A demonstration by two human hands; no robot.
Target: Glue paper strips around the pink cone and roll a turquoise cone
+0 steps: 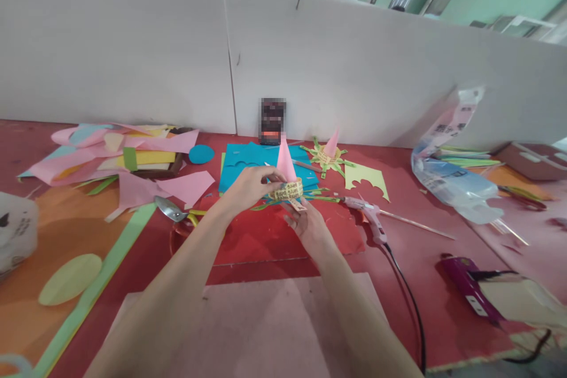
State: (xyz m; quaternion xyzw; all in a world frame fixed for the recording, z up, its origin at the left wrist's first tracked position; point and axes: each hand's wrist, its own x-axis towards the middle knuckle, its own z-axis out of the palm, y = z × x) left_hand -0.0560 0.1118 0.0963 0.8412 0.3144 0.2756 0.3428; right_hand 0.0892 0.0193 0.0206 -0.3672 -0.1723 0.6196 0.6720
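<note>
A pink paper cone (286, 160) rises upright above a yellow band with dark print (287, 189). My left hand (257, 188) pinches the band's left side. Under its lower right edge, my right hand (306, 221) supports the band with curled fingers, beside a small pale strip that hangs down. Green strips spread out behind the band, over blue sheets (239, 159). To the right lies a similar pink cone (331, 145) on a yellow and green flower-like base.
A pink glue gun (372, 218) trails a black cord at the right, near a purple power strip (470, 289). Scissors (170, 209) lie left of the hands. Paper scraps (177, 186) cover the left; a plastic bag (460, 183) stands at the right. A white partition (332, 71) runs behind.
</note>
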